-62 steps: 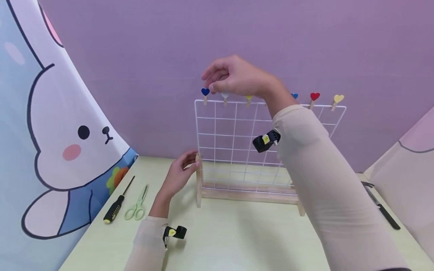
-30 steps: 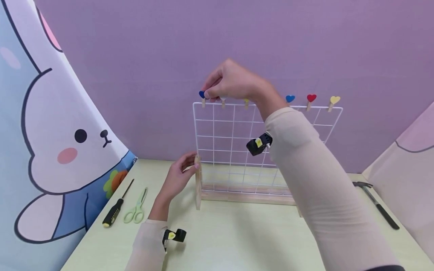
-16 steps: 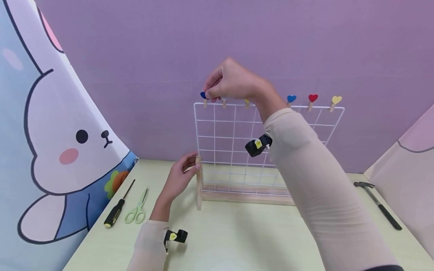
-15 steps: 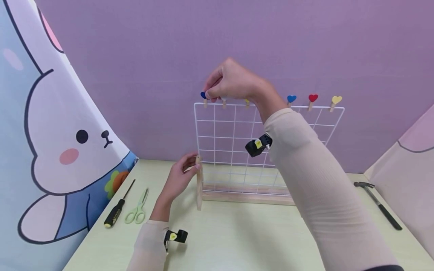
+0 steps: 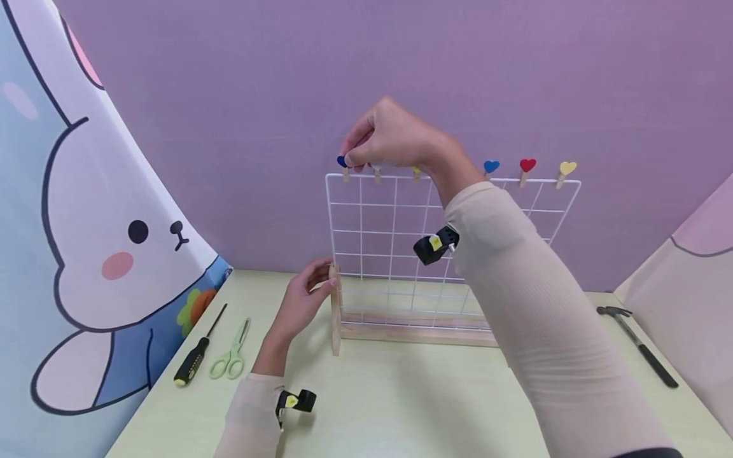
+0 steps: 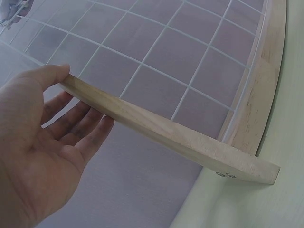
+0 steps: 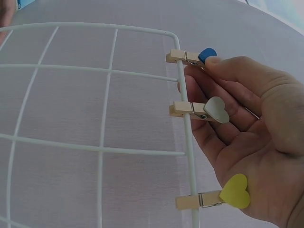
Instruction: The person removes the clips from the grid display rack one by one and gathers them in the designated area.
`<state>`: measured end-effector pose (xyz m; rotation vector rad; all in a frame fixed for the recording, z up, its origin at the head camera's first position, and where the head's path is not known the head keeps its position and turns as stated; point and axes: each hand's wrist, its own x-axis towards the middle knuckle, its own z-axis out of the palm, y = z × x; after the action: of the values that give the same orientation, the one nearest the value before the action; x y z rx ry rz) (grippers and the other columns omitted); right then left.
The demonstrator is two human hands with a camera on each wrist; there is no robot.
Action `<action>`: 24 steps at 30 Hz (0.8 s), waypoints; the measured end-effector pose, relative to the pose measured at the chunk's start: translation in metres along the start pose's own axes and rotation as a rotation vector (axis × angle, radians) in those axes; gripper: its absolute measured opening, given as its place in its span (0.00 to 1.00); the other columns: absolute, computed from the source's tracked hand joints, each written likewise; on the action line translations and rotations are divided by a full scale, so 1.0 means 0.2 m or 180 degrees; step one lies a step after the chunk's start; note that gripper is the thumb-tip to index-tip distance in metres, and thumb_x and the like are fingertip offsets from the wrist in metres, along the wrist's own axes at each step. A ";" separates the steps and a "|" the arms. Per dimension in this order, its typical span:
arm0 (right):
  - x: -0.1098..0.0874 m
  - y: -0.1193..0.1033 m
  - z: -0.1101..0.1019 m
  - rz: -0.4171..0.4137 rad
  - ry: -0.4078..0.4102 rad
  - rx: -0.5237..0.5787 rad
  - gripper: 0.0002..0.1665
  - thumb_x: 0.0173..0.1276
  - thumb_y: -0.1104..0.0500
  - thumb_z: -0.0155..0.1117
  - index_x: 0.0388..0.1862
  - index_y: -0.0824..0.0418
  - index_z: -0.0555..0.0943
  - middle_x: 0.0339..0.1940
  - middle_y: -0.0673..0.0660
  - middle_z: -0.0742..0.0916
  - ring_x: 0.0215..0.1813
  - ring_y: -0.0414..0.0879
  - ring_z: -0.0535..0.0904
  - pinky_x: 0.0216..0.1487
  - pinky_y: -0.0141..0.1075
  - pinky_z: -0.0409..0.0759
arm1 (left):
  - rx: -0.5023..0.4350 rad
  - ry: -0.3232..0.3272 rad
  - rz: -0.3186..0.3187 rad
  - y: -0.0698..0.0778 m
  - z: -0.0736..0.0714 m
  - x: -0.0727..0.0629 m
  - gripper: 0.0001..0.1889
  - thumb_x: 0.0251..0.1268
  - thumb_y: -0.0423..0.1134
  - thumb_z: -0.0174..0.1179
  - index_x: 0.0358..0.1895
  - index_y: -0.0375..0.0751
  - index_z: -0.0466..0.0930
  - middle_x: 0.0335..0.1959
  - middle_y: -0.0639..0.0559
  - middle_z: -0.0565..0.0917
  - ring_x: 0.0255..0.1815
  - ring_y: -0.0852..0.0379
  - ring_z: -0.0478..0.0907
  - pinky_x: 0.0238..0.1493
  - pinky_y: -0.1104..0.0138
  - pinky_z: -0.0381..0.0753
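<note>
A white wire grid point(image 5: 394, 231) stands upright in a wooden stand point(image 6: 166, 128). My left hand point(image 5: 300, 302) holds the stand's left post near its top, thumb on one side and fingers on the other. Small wooden clothespins with coloured hearts are clipped along the grid's top wire. At the left corner, my right hand point(image 5: 395, 137) pinches the dark blue heart clothespin point(image 7: 207, 53), whose jaws are still on the wire. Beside it sit a white heart clothespin point(image 7: 216, 110) and a yellow heart clothespin point(image 7: 235, 191). My right forearm hides part of the grid and stand.
Further right on the wire are a light blue heart clothespin point(image 5: 490, 166), a red one point(image 5: 527, 165) and a pale yellow one point(image 5: 567, 168). A screwdriver point(image 5: 193, 359) and green scissors point(image 5: 233, 356) lie at left, a hammer point(image 5: 641, 346) at right. A purple backdrop point(image 5: 258, 127) hangs behind.
My right hand has come down slightly, and its thumb has closed onto the dark blue heart clothespin. Over the last half second it hardly moves. The left hand keeps its hold on the post.
</note>
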<state>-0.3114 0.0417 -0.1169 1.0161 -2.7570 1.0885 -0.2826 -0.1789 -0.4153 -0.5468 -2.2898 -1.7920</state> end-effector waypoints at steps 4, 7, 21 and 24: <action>0.00 -0.01 0.00 0.0029 0.0017 -0.0018 0.03 0.66 0.63 0.72 0.36 0.59 0.91 0.35 0.59 0.93 0.36 0.45 0.88 0.36 0.31 0.82 | 0.0029 0.0005 0.0006 0.00 0.00 0.00 0.25 0.76 0.38 0.61 0.73 0.39 0.70 0.64 0.41 0.80 0.67 0.46 0.78 0.64 0.70 0.82; 0.00 -0.01 0.00 0.0074 0.0033 -0.0024 0.03 0.66 0.63 0.72 0.35 0.59 0.91 0.36 0.60 0.93 0.37 0.45 0.88 0.38 0.30 0.81 | 0.0019 0.0008 -0.0001 0.00 -0.01 -0.01 0.26 0.76 0.37 0.61 0.73 0.37 0.70 0.64 0.40 0.80 0.67 0.45 0.77 0.64 0.70 0.82; 0.00 -0.05 -0.01 0.0250 0.0087 0.0039 0.04 0.67 0.62 0.71 0.38 0.60 0.90 0.34 0.58 0.91 0.37 0.45 0.84 0.36 0.30 0.81 | -0.0003 -0.0009 -0.0030 0.00 -0.01 0.00 0.26 0.76 0.37 0.61 0.73 0.36 0.69 0.65 0.39 0.80 0.68 0.44 0.77 0.63 0.72 0.82; -0.01 -0.05 -0.02 0.0268 0.0100 0.0058 0.04 0.68 0.61 0.71 0.38 0.60 0.90 0.33 0.57 0.91 0.36 0.45 0.83 0.36 0.31 0.82 | -0.0010 -0.0008 -0.0019 -0.01 0.00 0.01 0.26 0.76 0.37 0.61 0.73 0.35 0.69 0.65 0.39 0.80 0.68 0.44 0.77 0.63 0.72 0.81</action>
<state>-0.3051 0.0389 -0.1074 0.8842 -2.7934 1.1318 -0.2842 -0.1799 -0.4157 -0.5439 -2.2929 -1.7991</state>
